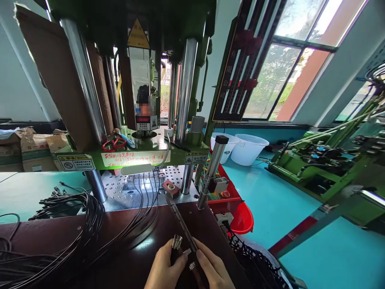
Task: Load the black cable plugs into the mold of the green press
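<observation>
Left hand (164,265) and right hand (213,268) come together over the dark brown tabletop (120,265), in front of the green press (177,155). The left hand's fingers are curled around a small bunch of silver connector ends (177,241), its thumb lying toward the right hand. The right thumb and fingers are narrowed on the near part of a slim dark bar (183,226), which slants away toward the press. Another silver tip (192,265) shows between the hands; which one holds it I cannot tell. Near the bar's far end, on the press's perforated metal bed (114,196), sits a reddish-brown block (171,188) with a metal ring; whether bar and block touch is unclear. Black cables (94,206) trail from beneath the press onto the tabletop, piling up at its front left. A red tub (245,220) stands right of the press, and a white bucket (248,150) farther behind on that side.
</observation>
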Available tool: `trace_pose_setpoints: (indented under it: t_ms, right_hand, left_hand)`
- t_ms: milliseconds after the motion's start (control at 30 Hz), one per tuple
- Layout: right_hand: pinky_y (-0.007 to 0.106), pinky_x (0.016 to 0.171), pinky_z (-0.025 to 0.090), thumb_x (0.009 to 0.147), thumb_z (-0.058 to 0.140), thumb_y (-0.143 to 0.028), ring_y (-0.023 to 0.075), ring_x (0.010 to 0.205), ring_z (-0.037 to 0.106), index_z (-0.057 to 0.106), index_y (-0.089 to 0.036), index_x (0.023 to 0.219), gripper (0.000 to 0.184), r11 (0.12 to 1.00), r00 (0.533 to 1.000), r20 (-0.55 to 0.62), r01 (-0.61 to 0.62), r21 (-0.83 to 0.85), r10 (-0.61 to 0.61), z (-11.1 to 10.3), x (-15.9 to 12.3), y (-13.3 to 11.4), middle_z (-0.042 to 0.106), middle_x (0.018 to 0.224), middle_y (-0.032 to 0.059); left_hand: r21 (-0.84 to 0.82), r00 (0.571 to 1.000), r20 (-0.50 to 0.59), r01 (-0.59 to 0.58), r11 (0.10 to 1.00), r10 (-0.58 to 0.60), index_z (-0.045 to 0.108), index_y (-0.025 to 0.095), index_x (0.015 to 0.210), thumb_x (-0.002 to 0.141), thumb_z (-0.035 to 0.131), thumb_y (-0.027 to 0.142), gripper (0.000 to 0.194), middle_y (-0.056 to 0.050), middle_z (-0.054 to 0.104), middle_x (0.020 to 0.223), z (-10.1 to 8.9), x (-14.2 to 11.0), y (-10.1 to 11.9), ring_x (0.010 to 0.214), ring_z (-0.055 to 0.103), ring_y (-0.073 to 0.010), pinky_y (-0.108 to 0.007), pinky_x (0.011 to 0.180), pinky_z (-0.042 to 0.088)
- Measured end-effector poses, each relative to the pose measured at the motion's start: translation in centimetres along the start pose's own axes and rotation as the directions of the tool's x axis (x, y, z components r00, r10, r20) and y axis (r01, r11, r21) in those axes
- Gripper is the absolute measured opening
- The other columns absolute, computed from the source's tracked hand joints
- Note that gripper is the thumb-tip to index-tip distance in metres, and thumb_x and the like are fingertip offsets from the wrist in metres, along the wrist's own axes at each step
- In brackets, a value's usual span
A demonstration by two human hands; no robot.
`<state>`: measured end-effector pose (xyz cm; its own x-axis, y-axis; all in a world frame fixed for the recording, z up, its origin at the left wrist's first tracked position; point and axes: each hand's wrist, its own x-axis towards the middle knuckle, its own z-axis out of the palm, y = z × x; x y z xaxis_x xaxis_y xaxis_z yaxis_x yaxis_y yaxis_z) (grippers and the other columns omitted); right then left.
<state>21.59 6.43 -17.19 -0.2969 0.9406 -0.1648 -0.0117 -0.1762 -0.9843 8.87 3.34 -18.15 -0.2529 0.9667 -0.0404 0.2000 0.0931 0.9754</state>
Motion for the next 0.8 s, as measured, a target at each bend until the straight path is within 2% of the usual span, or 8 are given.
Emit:
trace_pose_setpoints:
  t_ms: [67,267,400,533,633,700,800]
  right_hand:
    - [0.032,0.083,0.046,0.062,0.051,-0.068,0.0253,0.098,0.054,0.064,-0.017,0.100,0.065,0.999,0.999,0.040,0.036,-0.002,-0.036,0.1,0.0,-0.1,0.063,0.098,0.0099]
    - [0.033,0.089,0.042,0.063,0.049,-0.069,0.0257,0.102,0.051,0.065,-0.019,0.098,0.063,0.997,0.999,0.009,0.052,-0.063,-0.052,-0.1,0.0,-0.2,0.062,0.101,0.0091]
    - [0.031,0.089,0.041,0.069,0.051,-0.061,0.0228,0.100,0.053,0.061,-0.021,0.104,0.055,0.999,0.996,0.086,0.031,-0.027,-0.028,-0.2,0.1,-0.1,0.062,0.101,0.0073]
    - [0.031,0.089,0.041,0.070,0.051,-0.058,0.0222,0.095,0.055,0.061,-0.020,0.105,0.053,0.986,0.988,0.096,0.129,-0.105,-0.119,0.1,0.2,0.7,0.064,0.096,0.0075]
    - [0.032,0.090,0.040,0.072,0.049,-0.056,0.0238,0.097,0.054,0.060,-0.018,0.107,0.052,0.969,0.983,0.095,0.170,-0.177,-0.155,0.3,0.2,0.9,0.064,0.097,0.0079]
    - [0.032,0.091,0.038,0.074,0.049,-0.053,0.0233,0.099,0.053,0.061,-0.018,0.106,0.048,0.977,0.982,0.121,0.160,-0.139,-0.143,0.3,0.1,0.6,0.063,0.100,0.0078]
    - [0.030,0.087,0.042,0.072,0.050,-0.057,0.0225,0.099,0.054,0.063,-0.020,0.102,0.050,0.993,0.991,0.105,0.094,-0.074,-0.085,0.2,-0.1,-0.2,0.063,0.100,0.0076]
  left_hand:
    - [0.024,0.999,0.035,-0.006,1.000,0.006,0.056,0.013,0.070,0.070,0.049,0.028,0.016,-0.003,0.060,0.068,-0.3,0.0,0.1,0.066,0.049,-0.0161,-0.025,0.063,0.038]
    - [-0.026,0.997,0.067,0.025,0.999,-0.023,0.058,0.012,0.078,0.072,0.048,0.028,0.020,-0.005,0.062,0.076,-0.6,0.1,-0.1,0.072,0.050,-0.0166,-0.025,0.067,0.038]
    - [0.002,0.996,0.090,0.015,1.000,-0.015,0.056,0.011,0.075,0.073,0.047,0.031,0.022,-0.005,0.059,0.072,-0.4,0.2,-0.3,0.068,0.047,-0.0156,-0.025,0.065,0.038]
    - [0.027,0.995,0.096,0.028,0.999,-0.031,0.055,0.011,0.076,0.073,0.047,0.033,0.023,-0.004,0.057,0.071,-0.4,0.2,-0.4,0.067,0.046,-0.0150,-0.024,0.064,0.038]
    - [-0.015,0.995,0.094,0.021,1.000,-0.020,0.055,0.013,0.077,0.072,0.047,0.032,0.021,-0.003,0.056,0.072,-0.5,0.1,-0.4,0.068,0.045,-0.0142,-0.023,0.065,0.037]
    - [-0.070,0.998,0.062,0.015,0.997,-0.011,0.053,0.014,0.073,0.074,0.046,0.036,0.023,-0.001,0.053,0.070,-0.7,0.2,-0.6,0.067,0.043,-0.0127,-0.022,0.064,0.036]
    - [-0.240,0.993,-0.084,0.065,0.969,-0.088,0.044,0.018,0.070,0.074,0.042,0.053,0.036,0.005,0.036,0.058,-1.0,0.6,-1.1,0.052,0.032,-0.0081,-0.019,0.050,0.030]
